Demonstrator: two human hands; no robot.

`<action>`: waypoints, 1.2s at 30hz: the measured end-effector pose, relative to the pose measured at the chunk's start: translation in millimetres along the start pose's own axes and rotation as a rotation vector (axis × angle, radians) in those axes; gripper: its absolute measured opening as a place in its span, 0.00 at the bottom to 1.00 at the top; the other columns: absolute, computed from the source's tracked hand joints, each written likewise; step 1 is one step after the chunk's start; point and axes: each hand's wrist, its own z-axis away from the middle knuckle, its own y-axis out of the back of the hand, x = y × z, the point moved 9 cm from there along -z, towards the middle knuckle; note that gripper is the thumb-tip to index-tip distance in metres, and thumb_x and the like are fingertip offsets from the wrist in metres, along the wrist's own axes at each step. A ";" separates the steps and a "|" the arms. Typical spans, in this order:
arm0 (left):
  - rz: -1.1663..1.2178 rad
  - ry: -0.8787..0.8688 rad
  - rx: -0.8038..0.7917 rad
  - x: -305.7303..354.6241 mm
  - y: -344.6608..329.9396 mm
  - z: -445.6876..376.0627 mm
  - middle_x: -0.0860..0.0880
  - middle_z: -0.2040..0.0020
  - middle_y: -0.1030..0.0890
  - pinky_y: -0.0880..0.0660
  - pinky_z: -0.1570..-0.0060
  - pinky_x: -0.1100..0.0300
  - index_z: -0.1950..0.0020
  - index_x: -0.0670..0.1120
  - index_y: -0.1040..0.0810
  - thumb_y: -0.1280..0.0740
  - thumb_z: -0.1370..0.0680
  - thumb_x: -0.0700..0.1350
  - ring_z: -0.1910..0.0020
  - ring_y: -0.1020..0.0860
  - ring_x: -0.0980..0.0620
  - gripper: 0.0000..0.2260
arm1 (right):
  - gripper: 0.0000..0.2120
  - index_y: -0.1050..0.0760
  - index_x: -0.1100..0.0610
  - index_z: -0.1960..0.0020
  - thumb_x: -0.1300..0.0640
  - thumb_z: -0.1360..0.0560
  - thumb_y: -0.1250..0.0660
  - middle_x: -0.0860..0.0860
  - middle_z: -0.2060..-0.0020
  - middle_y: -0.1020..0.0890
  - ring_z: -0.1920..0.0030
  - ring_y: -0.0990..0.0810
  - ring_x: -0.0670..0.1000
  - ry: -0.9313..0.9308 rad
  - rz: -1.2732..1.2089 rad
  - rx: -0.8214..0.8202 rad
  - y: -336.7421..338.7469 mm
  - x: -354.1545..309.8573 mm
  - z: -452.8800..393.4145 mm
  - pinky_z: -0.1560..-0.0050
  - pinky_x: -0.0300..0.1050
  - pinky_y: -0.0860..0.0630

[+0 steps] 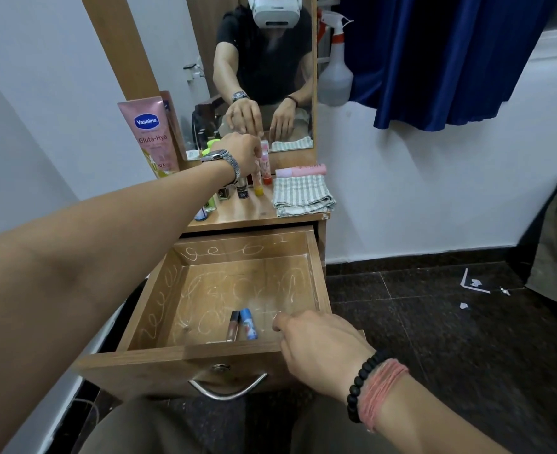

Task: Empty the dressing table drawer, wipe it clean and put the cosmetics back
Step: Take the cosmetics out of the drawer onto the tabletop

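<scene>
The wooden drawer [316, 257] stands pulled out, with white scribble marks on its floor and walls. Inside lie a brown lip gloss tube [233, 326] and a blue stick [248, 323], side by side near the front wall. My left hand [241, 157] reaches over the tabletop and pinches the top of a pink-and-yellow tube [258, 183] standing among other cosmetics. My right hand [316, 347] hovers over the drawer's front right corner, fingers loosely curled, holding nothing.
On the tabletop [238, 213] stand several small bottles, a red-capped stick [265, 165], a large pink Vaseline tube [151, 136], a folded striped cloth [301, 194] and a pink tube [300, 171] behind it. A mirror rises behind; a spray bottle [336, 73] hangs right.
</scene>
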 end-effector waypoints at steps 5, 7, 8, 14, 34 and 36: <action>0.011 -0.048 0.155 10.1 23.1 13.6 0.48 0.48 0.19 0.23 0.51 0.49 0.46 0.51 0.20 0.35 0.25 0.45 0.46 0.25 0.44 0.09 | 0.16 0.30 0.56 0.35 0.60 0.21 0.46 0.56 0.46 0.20 0.48 0.22 0.59 0.008 -0.002 0.021 2.1 0.3 0.7 0.51 0.48 0.29; 0.053 -0.210 0.232 32.4 31.6 32.1 0.51 0.50 0.19 0.24 0.53 0.52 0.48 0.50 0.20 0.35 0.25 0.44 0.48 0.24 0.47 0.08 | 0.17 0.30 0.56 0.34 0.60 0.21 0.46 0.56 0.46 0.20 0.48 0.22 0.59 0.007 0.001 0.029 3.5 0.5 0.7 0.53 0.47 0.29; 0.084 -0.310 0.209 46.4 30.1 45.5 0.52 0.51 0.19 0.25 0.55 0.55 0.49 0.50 0.20 0.36 0.24 0.44 0.50 0.23 0.50 0.07 | 0.17 0.31 0.55 0.34 0.60 0.21 0.46 0.56 0.45 0.21 0.48 0.22 0.59 0.005 0.003 0.026 3.0 0.3 0.6 0.53 0.47 0.30; -0.134 -0.800 -0.470 98.5 -62.4 158.2 0.56 0.45 0.21 0.24 0.50 0.57 0.41 0.56 0.23 0.36 0.23 0.48 0.48 0.23 0.56 0.11 | 0.17 0.30 0.54 0.35 0.60 0.21 0.46 0.55 0.44 0.21 0.46 0.22 0.58 -0.005 0.006 0.022 -1.5 -0.2 -2.0 0.51 0.46 0.30; -0.241 -0.935 -0.519 77.6 -126.3 223.0 0.52 0.53 0.21 0.29 0.48 0.55 0.47 0.51 0.28 0.38 0.26 0.54 0.54 0.22 0.48 0.10 | 0.14 0.30 0.54 0.36 0.57 0.19 0.48 0.56 0.45 0.22 0.50 0.24 0.58 0.013 0.016 0.001 2.2 -4.7 1.2 0.55 0.45 0.37; -0.186 -0.883 -0.442 76.6 -110.5 209.9 0.52 0.55 0.22 0.29 0.49 0.57 0.47 0.52 0.28 0.40 0.24 0.54 0.56 0.23 0.49 0.10 | 0.15 0.30 0.54 0.36 0.57 0.19 0.48 0.56 0.44 0.22 0.48 0.23 0.58 0.005 0.025 -0.003 1.0 -3.4 0.7 0.54 0.46 0.36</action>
